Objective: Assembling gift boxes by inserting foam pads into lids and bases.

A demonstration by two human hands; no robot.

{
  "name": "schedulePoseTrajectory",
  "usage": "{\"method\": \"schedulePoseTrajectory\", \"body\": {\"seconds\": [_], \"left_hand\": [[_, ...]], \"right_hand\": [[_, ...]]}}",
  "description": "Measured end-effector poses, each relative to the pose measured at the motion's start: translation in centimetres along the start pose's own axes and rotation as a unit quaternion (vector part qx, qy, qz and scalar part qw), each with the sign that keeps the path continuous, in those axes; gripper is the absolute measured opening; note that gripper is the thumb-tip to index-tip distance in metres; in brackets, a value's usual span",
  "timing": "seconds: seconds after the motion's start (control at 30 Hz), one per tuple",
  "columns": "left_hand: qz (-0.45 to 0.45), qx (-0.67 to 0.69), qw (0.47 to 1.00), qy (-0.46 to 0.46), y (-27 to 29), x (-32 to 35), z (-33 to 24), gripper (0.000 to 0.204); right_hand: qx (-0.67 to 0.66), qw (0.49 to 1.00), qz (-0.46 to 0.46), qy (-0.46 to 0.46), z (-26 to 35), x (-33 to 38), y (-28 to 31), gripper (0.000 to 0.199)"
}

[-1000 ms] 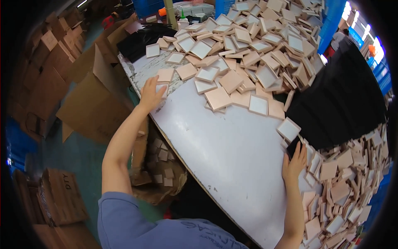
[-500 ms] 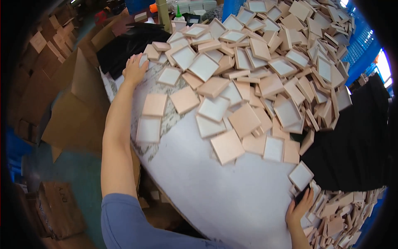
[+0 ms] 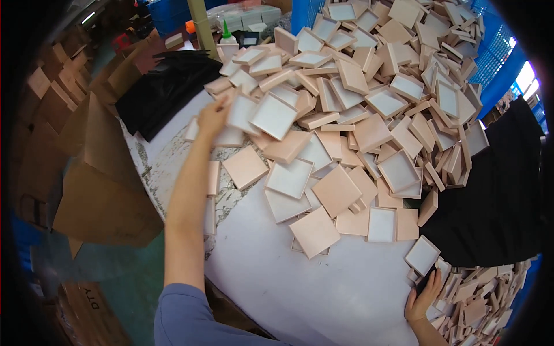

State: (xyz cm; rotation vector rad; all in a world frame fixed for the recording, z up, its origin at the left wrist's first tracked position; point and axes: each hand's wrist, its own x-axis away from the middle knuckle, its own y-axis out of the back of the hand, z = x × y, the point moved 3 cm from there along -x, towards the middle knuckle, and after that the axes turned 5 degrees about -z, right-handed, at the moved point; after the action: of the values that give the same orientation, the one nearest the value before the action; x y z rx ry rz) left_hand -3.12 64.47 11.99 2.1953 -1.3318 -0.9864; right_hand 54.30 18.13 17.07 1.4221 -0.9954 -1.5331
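Note:
My left hand [image 3: 212, 119] is at the left edge of a large heap of shallow pale-pink box halves with white insides. Its fingers are closed at the edge of one box half [image 3: 241, 113], which is slightly blurred. At the lower right, my right hand [image 3: 423, 299] curls round a small black object [image 3: 426, 281], mostly hidden by the fingers. Touching distance above that hand lies an open box half [image 3: 422, 255], white side up. A pink box half [image 3: 315, 232] lies face down at the heap's front edge.
The white tabletop [image 3: 277, 288] has a worn left edge. Black sheets [image 3: 164, 86] lie at the far left, and black material [image 3: 482, 202] hangs on the right. More box halves [image 3: 473, 311] fill the lower right. Cardboard boxes [image 3: 107, 179] stand left; a green-tipped bottle [image 3: 227, 34] stands behind.
My left hand has moved right and nearer, from the table's far left corner to the box halves. My right hand stays by the black object. The whole view has shifted slightly.

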Motion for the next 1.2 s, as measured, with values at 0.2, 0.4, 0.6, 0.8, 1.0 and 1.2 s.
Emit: {"method": "schedulePoseTrajectory", "body": {"seconds": [0.2,0.4,0.6,0.8,1.0,1.2], "left_hand": [[0.008,-0.005,1.000,0.023,-1.9,7.4,-8.4,0.041],[0.071,0.025,0.994,0.073,-2.9,15.1,-14.8,0.040],[0.061,0.113,0.990,0.063,-5.9,22.9,-21.2,0.042],[0.241,0.074,0.966,-0.064,-1.3,25.8,-25.7,0.040],[0.015,-0.014,0.996,-0.091,11.5,26.1,-14.4,0.048],[0.040,-0.192,0.980,-0.026,10.2,30.5,-9.8,0.059]], "right_hand": [[0.006,1.000,-0.019,0.001,0.1,0.2,-0.1,0.068],[0.003,0.999,-0.033,-0.019,-0.4,1.0,-0.3,0.068],[-0.010,0.997,-0.071,-0.008,-0.2,0.8,-0.6,0.067],[-0.049,0.992,-0.112,0.010,-0.4,0.6,-0.4,0.062],[-0.100,0.986,-0.134,0.015,-1.6,1.2,-0.3,0.050],[-0.193,0.952,-0.237,0.001,-0.6,2.0,0.8,0.049]]}}
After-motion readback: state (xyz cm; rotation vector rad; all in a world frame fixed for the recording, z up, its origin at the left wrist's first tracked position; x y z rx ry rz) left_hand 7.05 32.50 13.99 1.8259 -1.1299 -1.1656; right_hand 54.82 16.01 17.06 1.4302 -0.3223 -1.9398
